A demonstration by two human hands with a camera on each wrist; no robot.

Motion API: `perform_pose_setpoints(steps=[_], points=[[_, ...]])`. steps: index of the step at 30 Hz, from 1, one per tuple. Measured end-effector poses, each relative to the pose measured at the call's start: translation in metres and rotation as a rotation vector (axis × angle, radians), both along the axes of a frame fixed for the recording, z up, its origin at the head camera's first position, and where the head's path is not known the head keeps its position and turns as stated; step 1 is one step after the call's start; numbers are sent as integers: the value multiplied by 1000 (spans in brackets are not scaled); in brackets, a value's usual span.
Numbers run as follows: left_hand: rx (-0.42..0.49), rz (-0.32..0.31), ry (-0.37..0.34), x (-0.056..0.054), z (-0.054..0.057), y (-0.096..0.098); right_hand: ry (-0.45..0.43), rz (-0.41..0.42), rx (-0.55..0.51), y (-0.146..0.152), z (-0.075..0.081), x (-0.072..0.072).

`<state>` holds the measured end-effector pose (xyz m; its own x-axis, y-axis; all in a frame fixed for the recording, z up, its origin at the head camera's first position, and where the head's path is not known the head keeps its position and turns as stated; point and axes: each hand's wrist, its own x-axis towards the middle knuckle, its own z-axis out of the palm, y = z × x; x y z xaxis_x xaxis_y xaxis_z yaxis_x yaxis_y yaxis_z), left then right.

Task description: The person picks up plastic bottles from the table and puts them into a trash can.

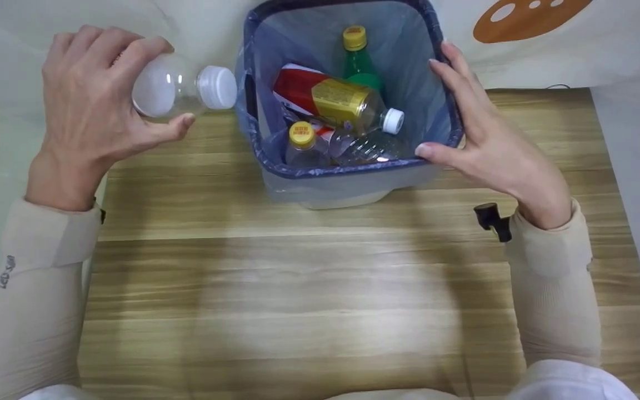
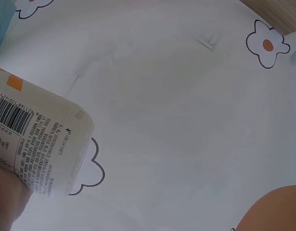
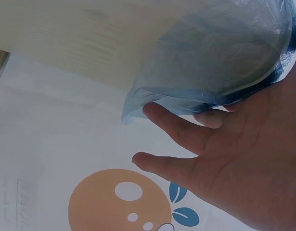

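My left hand (image 1: 89, 91) grips a clear plastic bottle (image 1: 178, 89) with a white cap, held sideways at the left of a trash bin (image 1: 348, 186). The cap points at the bin's left rim. In the left wrist view the bottle's label (image 2: 37, 139) shows a barcode and small print. With spread, mostly straight fingers, my right hand (image 1: 492, 133) rests on the bin's right rim, the thumb over the front corner. A bluish plastic bag (image 3: 205, 62) lines the bin. Inside lie a red-and-yellow-labelled bottle (image 1: 325, 97), a green bottle (image 1: 360, 64) and clear bottles, one with a yellow cap (image 1: 301, 134).
The bin stands on a wood-grain surface (image 1: 298, 289), toward its far side. Pale sheeting with printed shapes (image 1: 525, 19) rises behind and at the left. A small black clip (image 1: 492, 219) sits by the right sleeve.
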<state>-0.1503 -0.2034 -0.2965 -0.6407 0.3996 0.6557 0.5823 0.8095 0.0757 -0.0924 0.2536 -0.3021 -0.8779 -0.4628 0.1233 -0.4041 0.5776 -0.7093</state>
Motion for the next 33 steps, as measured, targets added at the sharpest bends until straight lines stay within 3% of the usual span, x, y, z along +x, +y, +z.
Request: perform_pose_setpoints(steps=[9,17,22,33], points=[[-14,-18,38,-5,15,5,-4,0,-7,0,-1,-1],[-37,-123,98,-16,31,28,8,1,-10,3,1,0],[-81,-173,95,-20,33,45,8,0,1,2,0,0],[-118,-199,80,-20,36,55,21,15,2,0,0,-2]])
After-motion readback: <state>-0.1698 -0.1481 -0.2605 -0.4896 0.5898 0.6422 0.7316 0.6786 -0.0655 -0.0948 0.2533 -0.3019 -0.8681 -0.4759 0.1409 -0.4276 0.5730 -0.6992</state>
